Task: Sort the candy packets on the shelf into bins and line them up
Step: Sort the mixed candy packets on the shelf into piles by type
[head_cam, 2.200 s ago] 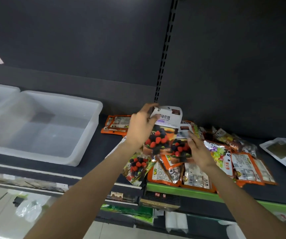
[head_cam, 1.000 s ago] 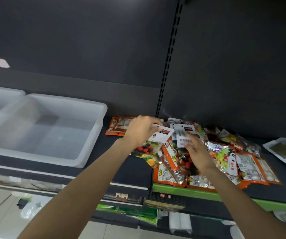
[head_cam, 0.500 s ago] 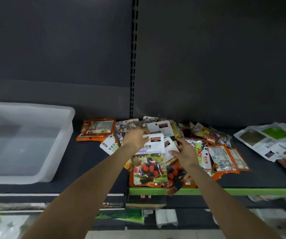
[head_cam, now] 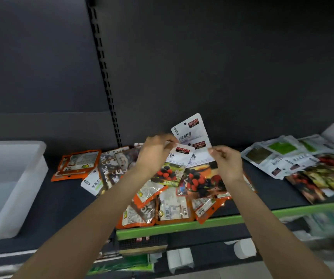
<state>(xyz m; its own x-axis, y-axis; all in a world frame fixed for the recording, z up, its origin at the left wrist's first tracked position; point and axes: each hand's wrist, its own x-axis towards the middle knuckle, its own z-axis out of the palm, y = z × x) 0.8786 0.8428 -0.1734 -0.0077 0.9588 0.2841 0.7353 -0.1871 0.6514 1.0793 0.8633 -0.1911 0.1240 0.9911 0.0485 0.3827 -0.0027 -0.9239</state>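
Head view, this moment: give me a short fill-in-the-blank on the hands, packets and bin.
1. Both hands hold white-topped packets printed with red and black ____.
2. The white bin sits on the ____ side of the pile.
3. The shelf's front edge below the pile is ____.

Missing words: berries; left; green

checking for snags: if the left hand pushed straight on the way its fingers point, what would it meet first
Probably the berry candy packets that it already pinches with the right hand; past those, the dark back panel. Depth is unclear from one view.
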